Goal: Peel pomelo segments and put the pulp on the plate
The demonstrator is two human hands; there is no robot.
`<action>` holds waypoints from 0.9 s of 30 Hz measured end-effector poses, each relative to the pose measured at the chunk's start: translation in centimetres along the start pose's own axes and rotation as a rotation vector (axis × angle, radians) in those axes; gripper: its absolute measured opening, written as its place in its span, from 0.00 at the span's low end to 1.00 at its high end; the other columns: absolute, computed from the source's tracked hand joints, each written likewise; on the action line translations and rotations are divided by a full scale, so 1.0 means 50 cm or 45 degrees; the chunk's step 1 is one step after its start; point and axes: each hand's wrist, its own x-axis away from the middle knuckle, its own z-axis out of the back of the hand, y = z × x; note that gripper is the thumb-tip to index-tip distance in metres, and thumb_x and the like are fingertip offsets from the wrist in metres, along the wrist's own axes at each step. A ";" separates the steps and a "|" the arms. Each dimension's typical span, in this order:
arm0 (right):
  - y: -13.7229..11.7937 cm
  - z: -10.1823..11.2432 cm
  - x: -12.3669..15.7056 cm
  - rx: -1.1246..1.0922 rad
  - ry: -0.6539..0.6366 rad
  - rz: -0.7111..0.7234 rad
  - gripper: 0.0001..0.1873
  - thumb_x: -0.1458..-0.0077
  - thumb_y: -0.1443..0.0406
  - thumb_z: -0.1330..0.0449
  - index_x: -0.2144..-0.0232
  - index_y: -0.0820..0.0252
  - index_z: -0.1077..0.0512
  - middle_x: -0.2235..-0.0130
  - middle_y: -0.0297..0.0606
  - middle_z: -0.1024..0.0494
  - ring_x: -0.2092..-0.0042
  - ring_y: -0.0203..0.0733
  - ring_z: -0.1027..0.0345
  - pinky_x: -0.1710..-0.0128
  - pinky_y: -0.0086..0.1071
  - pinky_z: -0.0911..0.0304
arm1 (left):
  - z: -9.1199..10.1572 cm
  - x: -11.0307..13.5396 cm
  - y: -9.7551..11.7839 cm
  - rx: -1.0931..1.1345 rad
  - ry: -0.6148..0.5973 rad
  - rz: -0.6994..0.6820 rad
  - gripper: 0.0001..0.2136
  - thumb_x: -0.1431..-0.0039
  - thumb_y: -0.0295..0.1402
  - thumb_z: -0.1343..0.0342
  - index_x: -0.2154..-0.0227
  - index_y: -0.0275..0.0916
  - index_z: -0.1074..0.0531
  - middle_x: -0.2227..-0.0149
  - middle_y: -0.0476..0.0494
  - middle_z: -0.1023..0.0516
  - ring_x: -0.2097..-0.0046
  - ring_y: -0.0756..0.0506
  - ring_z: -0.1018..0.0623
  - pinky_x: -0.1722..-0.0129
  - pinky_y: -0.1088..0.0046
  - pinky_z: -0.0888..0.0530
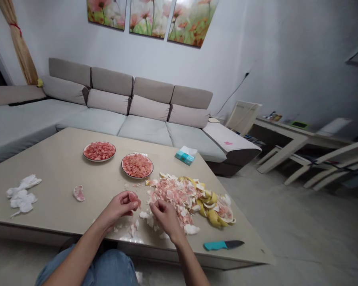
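My left hand (118,207) pinches a pink pomelo segment (134,197) between thumb and fingers, above the table's near edge. Just to its right, my right hand (166,217) has thumb and forefinger pressed together; anything between them is too small to make out. Beyond and beside my right hand spreads a heap of pomelo skins (176,192), with white pith and yellow peel (210,208). Another pomelo segment (78,193) lies alone to the left. Peeled pink pulp (100,151) fills one plate, and more pulp (137,165) fills a second, nearer plate.
A knife (223,245) with a teal handle lies near the table's right front corner. Crumpled tissues (24,194) rest at the left, and a blue tissue pack (185,155) at the far right. Behind the table (56,167) stands a grey sofa (146,129).
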 end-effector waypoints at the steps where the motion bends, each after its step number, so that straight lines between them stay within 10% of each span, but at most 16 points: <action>1: 0.005 -0.003 0.005 0.019 0.027 0.017 0.10 0.48 0.63 0.42 0.78 0.60 0.26 0.79 0.32 0.29 0.76 0.37 0.38 0.74 0.27 0.43 | 0.003 -0.002 -0.001 0.045 0.020 0.010 0.12 0.51 0.35 0.34 0.68 0.37 0.29 0.69 0.49 0.26 0.69 0.52 0.27 0.71 0.81 0.31; 15: -0.043 -0.020 0.022 0.025 0.250 0.092 0.24 0.40 0.56 0.44 0.84 0.60 0.27 0.83 0.34 0.29 0.77 0.37 0.36 0.74 0.28 0.43 | 0.003 -0.008 -0.003 0.213 0.066 0.030 0.13 0.52 0.36 0.32 0.65 0.37 0.26 0.66 0.47 0.23 0.67 0.52 0.23 0.61 0.76 0.25; 27: -0.021 -0.044 0.027 -0.228 0.070 0.122 0.14 0.46 0.61 0.37 0.57 0.56 0.24 0.56 0.42 0.23 0.63 0.42 0.26 0.67 0.30 0.30 | -0.015 -0.022 -0.033 -0.322 0.162 -0.243 0.09 0.57 0.31 0.33 0.70 0.37 0.22 0.67 0.43 0.19 0.63 0.43 0.22 0.61 0.71 0.28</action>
